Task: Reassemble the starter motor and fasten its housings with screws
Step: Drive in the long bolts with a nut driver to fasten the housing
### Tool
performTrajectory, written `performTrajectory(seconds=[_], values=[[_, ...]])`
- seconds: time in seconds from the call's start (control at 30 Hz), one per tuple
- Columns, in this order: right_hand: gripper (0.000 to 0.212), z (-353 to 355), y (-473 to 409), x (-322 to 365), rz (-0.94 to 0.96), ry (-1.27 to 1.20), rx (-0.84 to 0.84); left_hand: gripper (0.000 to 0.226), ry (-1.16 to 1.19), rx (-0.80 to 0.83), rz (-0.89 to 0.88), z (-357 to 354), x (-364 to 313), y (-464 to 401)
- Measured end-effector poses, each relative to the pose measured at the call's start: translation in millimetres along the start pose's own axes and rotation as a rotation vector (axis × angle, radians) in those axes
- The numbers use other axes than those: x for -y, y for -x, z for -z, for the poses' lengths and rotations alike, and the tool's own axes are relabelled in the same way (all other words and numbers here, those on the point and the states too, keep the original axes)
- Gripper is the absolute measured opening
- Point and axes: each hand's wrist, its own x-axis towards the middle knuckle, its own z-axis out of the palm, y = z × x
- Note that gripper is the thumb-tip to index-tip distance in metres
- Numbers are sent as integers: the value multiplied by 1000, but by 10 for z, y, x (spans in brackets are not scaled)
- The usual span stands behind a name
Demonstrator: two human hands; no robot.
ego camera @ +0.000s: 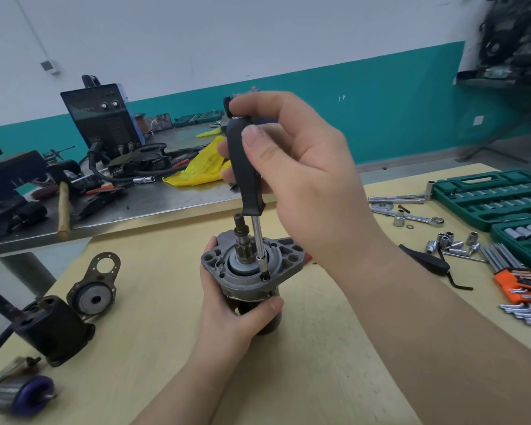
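Observation:
The starter motor stands upright on the wooden table, its grey flanged housing and pinion shaft on top. My left hand grips its dark body from below and behind. My right hand holds a black-handled screwdriver vertically; its metal shank ends on a screw in the front rim of the housing. A second dark motor housing lies at the left, next to a round end cover and an armature.
Green socket set cases sit at the right with loose sockets, wrenches and an orange hex key set. A steel bench behind holds a welder, cables, a hammer and a yellow bag.

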Motion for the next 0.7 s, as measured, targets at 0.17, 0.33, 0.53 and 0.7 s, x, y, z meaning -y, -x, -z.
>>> performTrajectory(seconds=[0.17,0.33,0.53,0.7], values=[[27,-23,-10,-9,56,114,-31,116,14,-2,17,-1,37,3],[19,-7,-5,-7,1,-41,4,117,13,-2,8,7,44,-8],[25,-30,-7,-6,68,90,-33,118,-3,-12,16,19,56,-16],[21,-29,-7,-17,23,-6,-13,119,-14,-10,15,29,57,-12]])
